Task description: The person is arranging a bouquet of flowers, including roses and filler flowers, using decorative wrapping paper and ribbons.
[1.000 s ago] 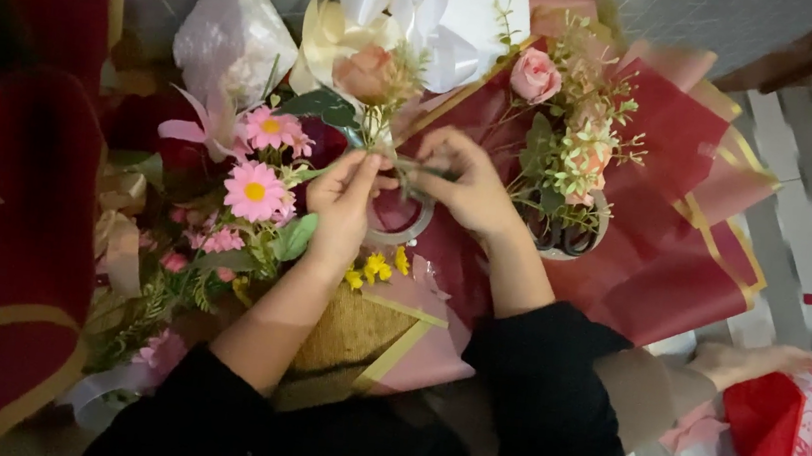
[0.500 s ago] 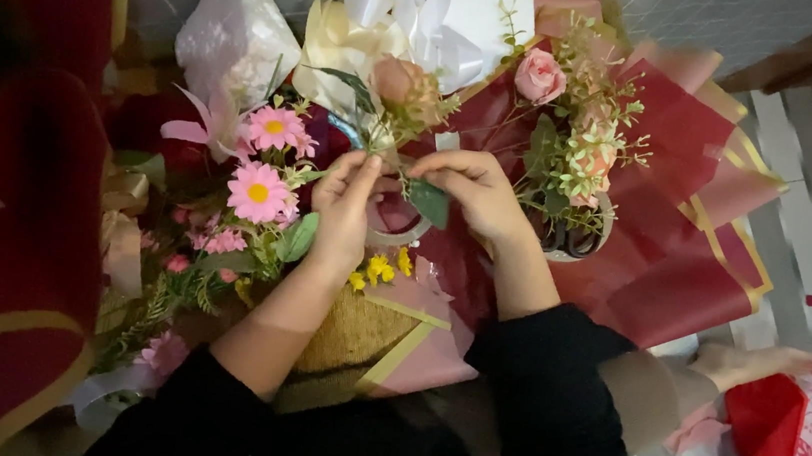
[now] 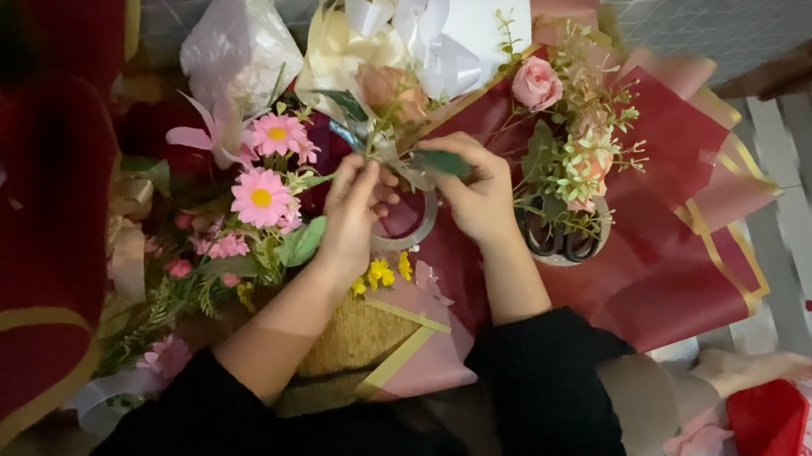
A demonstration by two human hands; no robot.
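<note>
My left hand [image 3: 352,214] grips the stem of a peach rose [image 3: 388,85] with green leaves, held above the pile of flowers. Opposite it, my right hand [image 3: 478,193] pinches a green leaf [image 3: 443,163] on that same stem. A clear tape roll [image 3: 412,237] lies just under both hands. Both arms wear black sleeves.
Pink daisies [image 3: 263,195] and small yellow flowers [image 3: 381,272] lie left of my hands. A pink rose [image 3: 537,81] with greenery and black scissors [image 3: 554,240] rest on dark red wrapping paper [image 3: 669,256]. White ribbon [image 3: 431,35] is at the back, a red bag [image 3: 806,441] at lower right.
Both hands stay over the tape roll. The green leaf that hung below my right fingers now points left between them, and the rose head has shifted slightly.
</note>
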